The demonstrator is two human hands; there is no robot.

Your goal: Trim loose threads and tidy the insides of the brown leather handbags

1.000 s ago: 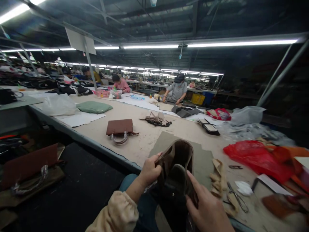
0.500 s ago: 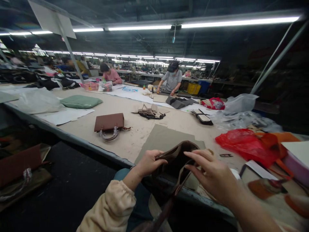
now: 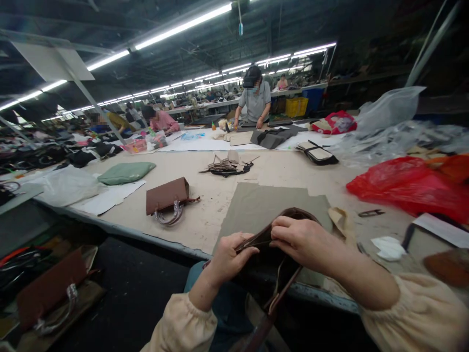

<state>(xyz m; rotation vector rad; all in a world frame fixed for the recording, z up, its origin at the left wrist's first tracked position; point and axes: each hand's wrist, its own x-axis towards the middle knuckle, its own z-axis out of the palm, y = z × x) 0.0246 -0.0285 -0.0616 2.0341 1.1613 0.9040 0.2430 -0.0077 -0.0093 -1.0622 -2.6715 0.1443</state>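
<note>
Bag [image 3: 266, 274], dark brown and gaping at the mouth, sits before the wearer's lap at the near edge of the table [image 3: 205, 217]. From my distant seat I see the left hand [image 3: 232, 256] grasping its rim, thumb inside and fingers behind, much as it did half a second ago. The right hand [image 3: 302, 239] has changed more: a second ago it lay along the bag's right side, and now it arches over the opening, fingertips curled together inside, close to the left. I cannot tell whether they pinch the lining. My view has tilted too, and the right cream sleeve [image 3: 414, 303] now shows.

On the beige tabletop, a grey-green sheet [image 3: 271, 198] lies just beyond the bag. Left of it I see a reddish-brown handbag [image 3: 166, 195] with wrapped handles; farther back, a heap of strips [image 3: 229, 166] and a green pouch [image 3: 128, 172]. To the right are snips [image 3: 371, 213], crumpled white tissue [image 3: 389, 248] and red plastic [image 3: 406, 188].

Across the table a co-worker in grey [image 3: 254, 105] bends over dark pieces, with another in pink [image 3: 166, 121] farther left. Behind them stand a yellow crate [image 3: 296, 106] and blue bin [image 3: 313, 99], under slanting strip lights [image 3: 183, 25].
</note>
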